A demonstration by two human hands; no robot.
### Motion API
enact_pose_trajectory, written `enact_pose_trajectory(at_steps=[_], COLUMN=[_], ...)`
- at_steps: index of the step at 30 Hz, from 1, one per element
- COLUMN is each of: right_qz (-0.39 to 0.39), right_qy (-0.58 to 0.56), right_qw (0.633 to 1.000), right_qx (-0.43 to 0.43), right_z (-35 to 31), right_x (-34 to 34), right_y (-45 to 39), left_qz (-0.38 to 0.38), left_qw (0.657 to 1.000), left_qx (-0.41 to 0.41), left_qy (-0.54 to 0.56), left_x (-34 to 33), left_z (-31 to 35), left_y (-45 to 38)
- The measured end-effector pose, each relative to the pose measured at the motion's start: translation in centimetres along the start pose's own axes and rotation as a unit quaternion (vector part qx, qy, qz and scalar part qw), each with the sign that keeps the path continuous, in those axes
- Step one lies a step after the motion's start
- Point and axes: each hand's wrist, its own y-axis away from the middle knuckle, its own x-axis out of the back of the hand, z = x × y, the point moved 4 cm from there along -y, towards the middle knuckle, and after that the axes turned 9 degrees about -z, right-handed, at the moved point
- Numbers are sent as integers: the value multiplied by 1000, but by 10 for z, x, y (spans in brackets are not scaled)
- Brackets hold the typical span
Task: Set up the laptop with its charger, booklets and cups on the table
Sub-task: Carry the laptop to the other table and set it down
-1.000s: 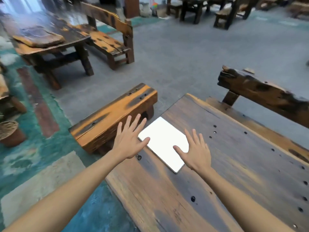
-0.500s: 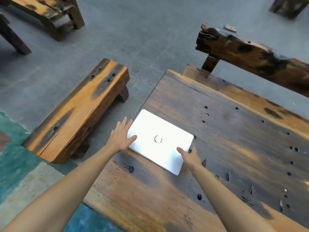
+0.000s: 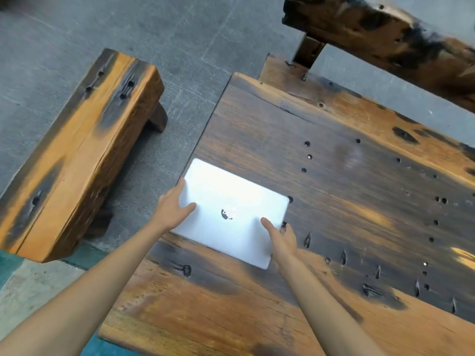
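A closed silver laptop (image 3: 231, 211) is being shown lying flat on a dark, weathered wooden table (image 3: 347, 201), near the table's left edge, with its left side overhanging that edge slightly. A dark round emblem is being displayed at the middle of the lid.

The laptop is being held from both sides. The left hand (image 3: 171, 209) is being kept at the left edge of the lid — the thumb is being laid on top of the lid, pointing inward, while the other fingers are being wrapped around the edge and are mostly hidden beneath it. The right hand (image 3: 281, 238) is being kept at the right edge near the front corner; its thumb is being pressed on the lid, and the remaining fingers are being curled down along the side, so their tips cannot be told. Whether the laptop is being lifted off the surface cannot be told.

The tabletop is being seen as pitted with small round holes and dark scorch-like patches between orange grain. A thick orange-and-black wooden bench (image 3: 77, 155) is being shown to the left of the table, standing on a grey floor (image 3: 180, 34). A dark, rough wooden beam (image 3: 385, 39) — seemingly a bench back — is being shown beyond the table's far edge.
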Motion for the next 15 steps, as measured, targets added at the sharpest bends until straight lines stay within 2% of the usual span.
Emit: enact_pose_trajectory(at_steps=[2, 4, 7, 15], right_qz=[13, 16, -9, -89], right_qy=[-29, -55, -83, -60], right_qw=[999, 998, 996, 993], right_qx=[-9, -11, -20, -50], right_z=[-1, -3, -4, 0], right_x=[3, 6, 10, 27], right_y=[-3, -7, -14, -31], left_qz=[19, 30, 19, -28], left_qw=[999, 994, 979, 965], left_qx=[7, 19, 45, 61], left_qy=[29, 102, 196, 253], left_x=[2, 7, 17, 22], left_z=[-1, -1, -2, -10], left_y=[-3, -5, -10, -17])
